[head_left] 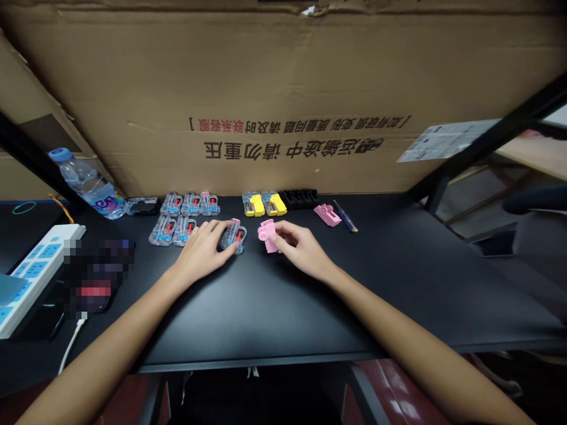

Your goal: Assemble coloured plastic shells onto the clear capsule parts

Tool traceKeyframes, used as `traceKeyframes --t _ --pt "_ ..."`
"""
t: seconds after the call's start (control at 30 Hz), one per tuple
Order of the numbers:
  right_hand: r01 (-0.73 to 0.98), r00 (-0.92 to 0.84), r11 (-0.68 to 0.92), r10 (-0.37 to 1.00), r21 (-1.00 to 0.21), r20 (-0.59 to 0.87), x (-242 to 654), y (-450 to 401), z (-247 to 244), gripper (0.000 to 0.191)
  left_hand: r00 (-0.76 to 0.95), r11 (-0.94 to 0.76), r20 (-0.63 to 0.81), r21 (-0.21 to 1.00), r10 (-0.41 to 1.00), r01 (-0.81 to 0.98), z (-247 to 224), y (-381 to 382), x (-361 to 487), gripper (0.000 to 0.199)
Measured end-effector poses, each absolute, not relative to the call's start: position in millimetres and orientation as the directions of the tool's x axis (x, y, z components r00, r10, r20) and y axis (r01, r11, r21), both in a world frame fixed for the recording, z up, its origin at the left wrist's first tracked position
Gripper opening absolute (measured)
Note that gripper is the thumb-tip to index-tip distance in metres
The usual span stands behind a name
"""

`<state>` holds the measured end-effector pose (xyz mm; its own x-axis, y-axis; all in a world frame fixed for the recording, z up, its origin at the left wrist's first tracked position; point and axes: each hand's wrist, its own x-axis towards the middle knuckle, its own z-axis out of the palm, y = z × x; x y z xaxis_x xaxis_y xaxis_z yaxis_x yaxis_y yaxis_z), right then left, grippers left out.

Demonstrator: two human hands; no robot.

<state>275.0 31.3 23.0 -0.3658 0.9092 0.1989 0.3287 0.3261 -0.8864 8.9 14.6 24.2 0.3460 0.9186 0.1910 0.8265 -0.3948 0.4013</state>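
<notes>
My left hand (202, 251) rests over a transparent plastic part with a pink top and red and blue inner pieces (234, 237), its fingers gripping that part. My right hand (302, 248) pinches a pink plastic part with round ends (267, 235). Just left of my left hand lie several similar transparent parts (172, 230) in two rows on the black desk (266, 313). Two transparent parts with yellow pieces (264, 203) sit beyond the gap between my hands. Further right lie another pink part (328, 215) and a blue-handled screwdriver (345, 216).
A black comb-like piece (299, 198) lies by the cardboard sheet (283, 88) that stands along the desk's back. A water bottle (86, 183) lies at back left. A white power strip (39, 277) sits at left, beside a pixelated object (97, 274).
</notes>
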Motion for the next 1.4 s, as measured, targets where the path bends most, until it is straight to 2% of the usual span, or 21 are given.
traceKeyframes --t 0.13,0.37,0.6,0.7,0.87,1.07,1.13,1.23,1.3,1.4 --pt "0.255 -0.417 0.268 0.897 -0.929 0.144 277 32 21 0.035 0.383 -0.406 0.139 0.399 0.913 0.823 28 11 12 0.051" --pt "0.212 -0.408 0.204 0.907 -0.956 0.103 281 35 18 0.032 0.382 -0.417 0.167 0.345 0.909 0.841 28 10 15 0.045" --pt "-0.164 -0.216 0.052 0.972 -0.985 0.088 284 42 18 0.031 0.349 -0.397 0.189 0.434 0.918 0.809 29 13 10 0.059" --pt "-0.224 -0.165 0.051 0.982 -0.973 0.089 285 44 19 0.031 0.350 -0.391 0.176 0.460 0.920 0.797 27 15 7 0.050" --pt "-0.210 -0.181 0.053 0.979 -0.976 0.092 283 42 22 0.028 0.377 -0.428 0.207 0.516 0.903 0.742 25 16 7 0.029" --pt "-0.121 -0.311 -0.024 0.950 -0.992 0.015 277 40 23 0.024 0.279 -0.266 0.081 0.630 0.957 0.730 31 11 13 0.032" --pt "-0.096 -0.366 -0.034 0.930 -0.995 0.004 277 39 22 0.029 0.262 -0.209 0.049 0.751 0.964 0.627 28 12 15 0.035" --pt "-0.013 -0.404 -0.011 0.915 -1.000 -0.005 276 38 20 0.042 0.259 -0.084 -0.015 0.926 0.966 0.368 21 14 19 0.038" --pt "0.076 -0.428 0.023 0.904 -0.997 -0.012 276 36 19 0.043 0.249 0.025 -0.081 0.975 0.965 0.219 19 17 21 0.041" --pt "0.197 -0.478 0.114 0.879 -0.974 0.006 276 33 16 0.047 0.234 0.146 -0.151 0.989 0.960 0.038 20 20 22 0.049"
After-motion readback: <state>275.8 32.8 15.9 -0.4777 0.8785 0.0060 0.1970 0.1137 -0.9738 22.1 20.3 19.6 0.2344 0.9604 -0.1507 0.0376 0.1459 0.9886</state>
